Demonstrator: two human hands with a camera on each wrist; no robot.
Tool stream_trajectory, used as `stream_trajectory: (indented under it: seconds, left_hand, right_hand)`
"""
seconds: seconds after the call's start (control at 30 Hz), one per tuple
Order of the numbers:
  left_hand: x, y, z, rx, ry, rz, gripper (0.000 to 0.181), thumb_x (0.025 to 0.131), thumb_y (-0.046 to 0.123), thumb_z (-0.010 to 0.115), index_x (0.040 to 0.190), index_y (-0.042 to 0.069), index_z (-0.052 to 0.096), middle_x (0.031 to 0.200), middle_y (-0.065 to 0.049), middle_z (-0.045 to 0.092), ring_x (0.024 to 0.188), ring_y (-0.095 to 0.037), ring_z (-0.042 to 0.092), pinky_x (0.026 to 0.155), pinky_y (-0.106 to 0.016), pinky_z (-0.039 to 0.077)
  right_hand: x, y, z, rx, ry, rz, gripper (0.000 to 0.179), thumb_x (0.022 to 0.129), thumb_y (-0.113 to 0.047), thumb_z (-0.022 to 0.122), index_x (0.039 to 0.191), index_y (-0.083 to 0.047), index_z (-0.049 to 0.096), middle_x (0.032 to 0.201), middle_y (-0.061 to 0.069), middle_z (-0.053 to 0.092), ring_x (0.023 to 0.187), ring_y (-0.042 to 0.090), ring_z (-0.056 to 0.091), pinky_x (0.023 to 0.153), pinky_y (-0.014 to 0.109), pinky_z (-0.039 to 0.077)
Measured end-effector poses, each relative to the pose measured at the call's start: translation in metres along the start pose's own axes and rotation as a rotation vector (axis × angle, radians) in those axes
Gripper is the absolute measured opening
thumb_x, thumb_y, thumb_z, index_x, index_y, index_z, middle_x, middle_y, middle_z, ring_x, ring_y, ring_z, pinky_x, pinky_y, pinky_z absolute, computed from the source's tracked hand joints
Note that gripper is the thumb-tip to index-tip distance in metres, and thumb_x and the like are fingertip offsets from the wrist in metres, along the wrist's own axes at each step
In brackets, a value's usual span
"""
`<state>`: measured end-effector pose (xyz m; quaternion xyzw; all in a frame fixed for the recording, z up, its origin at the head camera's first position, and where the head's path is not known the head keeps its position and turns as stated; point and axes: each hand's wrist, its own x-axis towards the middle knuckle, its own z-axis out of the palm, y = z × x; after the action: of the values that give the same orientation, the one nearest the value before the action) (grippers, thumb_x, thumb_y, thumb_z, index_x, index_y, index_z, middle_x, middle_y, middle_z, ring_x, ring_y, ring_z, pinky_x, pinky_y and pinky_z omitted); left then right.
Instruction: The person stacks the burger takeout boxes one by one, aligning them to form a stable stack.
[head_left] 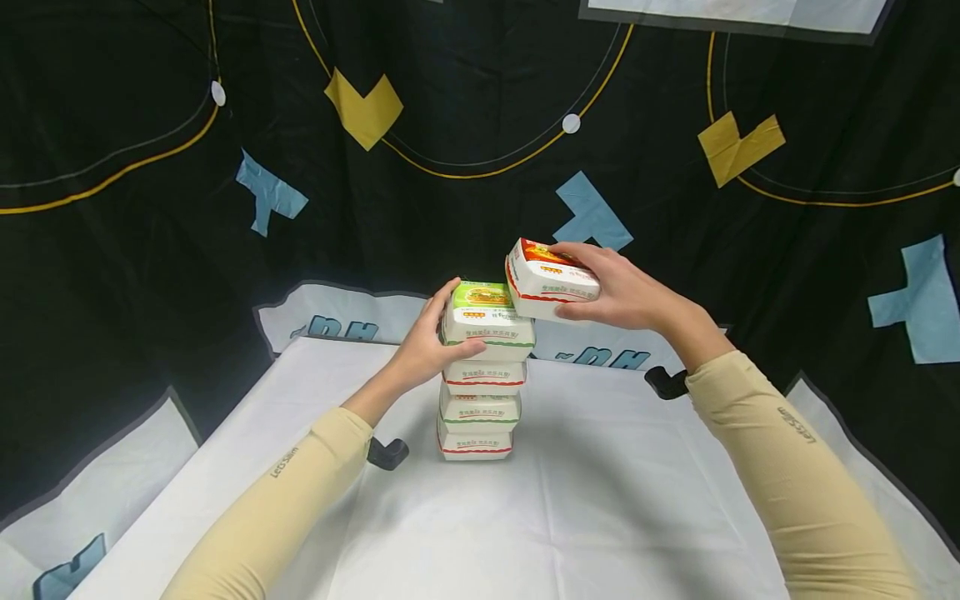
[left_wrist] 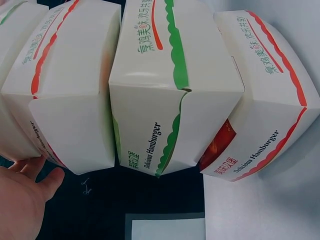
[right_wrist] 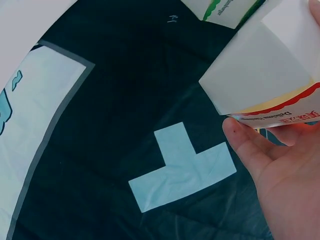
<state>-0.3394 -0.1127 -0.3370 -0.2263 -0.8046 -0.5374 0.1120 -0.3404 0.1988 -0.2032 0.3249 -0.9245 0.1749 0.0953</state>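
A stack of several white cardboard hamburger boxes (head_left: pixel 480 408) rises from the white table, with red and green wavy trims alternating. My left hand (head_left: pixel 423 346) grips the topmost, green-topped box (head_left: pixel 491 327) at its left side, thumb across the front and fingers toward the back. In the left wrist view, the hand (left_wrist: pixel 22 197) lies against the box at the far left. My right hand (head_left: pixel 618 287) holds a red-trimmed hamburger box (head_left: pixel 551 279) by its right end, tilted, its left end overlapping the top box's right edge. The right wrist view shows that box (right_wrist: pixel 260 65) above the fingers.
The white-covered table (head_left: pixel 435 533) spreads around the stack. Behind it hangs a black cloth (head_left: pixel 465 217) with blue and yellow tape pieces and printed curved lines. Black wrist mounts (head_left: pixel 387 454) stick out by both sleeves.
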Motion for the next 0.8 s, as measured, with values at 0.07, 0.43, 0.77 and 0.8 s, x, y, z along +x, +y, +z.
stream_trajectory:
  seconds: [0.07, 0.43, 0.77, 0.8]
  left_hand:
    - [0.000, 0.000, 0.000, -0.001, -0.001, 0.003, 0.103, 0.081, 0.045, 0.082, 0.159, 0.038, 0.015, 0.158, -0.005, 0.029, 0.136, -0.026, 0.042, 0.104, -0.055, 0.046]
    - [0.001, 0.000, 0.001, -0.010, -0.005, 0.006, 0.103, 0.082, 0.043, 0.082, 0.159, 0.039, 0.015, 0.157, -0.006, 0.029, 0.135, -0.026, 0.044, 0.103, -0.054, 0.047]
    - [0.001, 0.002, -0.001, -0.038, -0.031, -0.019, 0.103, 0.085, 0.031, 0.081, 0.160, 0.036, 0.010, 0.160, -0.006, 0.024, 0.138, -0.028, 0.042, 0.106, -0.055, 0.045]
    - [0.001, 0.003, -0.001, -0.040, -0.033, -0.020, 0.104, 0.085, 0.030, 0.081, 0.161, 0.036, 0.010, 0.161, -0.006, 0.023, 0.139, -0.028, 0.042, 0.106, -0.055, 0.045]
  right_hand:
    - [0.002, -0.002, 0.000, 0.004, -0.004, -0.001, 0.087, 0.083, -0.057, 0.074, 0.155, -0.034, 0.031, 0.149, 0.000, 0.043, 0.131, 0.024, 0.035, 0.092, 0.047, 0.052]
    - [0.011, -0.014, 0.002, 0.017, -0.012, -0.023, 0.088, 0.081, -0.058, 0.075, 0.155, -0.034, 0.032, 0.150, -0.001, 0.043, 0.131, 0.025, 0.034, 0.089, 0.044, 0.054]
    - [0.021, -0.022, 0.005, -0.005, -0.018, -0.060, 0.087, 0.081, -0.061, 0.074, 0.154, -0.035, 0.034, 0.152, -0.001, 0.042, 0.134, 0.025, 0.031, 0.090, 0.045, 0.053]
    - [0.022, -0.023, 0.005, -0.008, -0.018, -0.061, 0.087, 0.081, -0.061, 0.074, 0.154, -0.036, 0.034, 0.152, -0.001, 0.042, 0.134, 0.025, 0.032, 0.091, 0.045, 0.052]
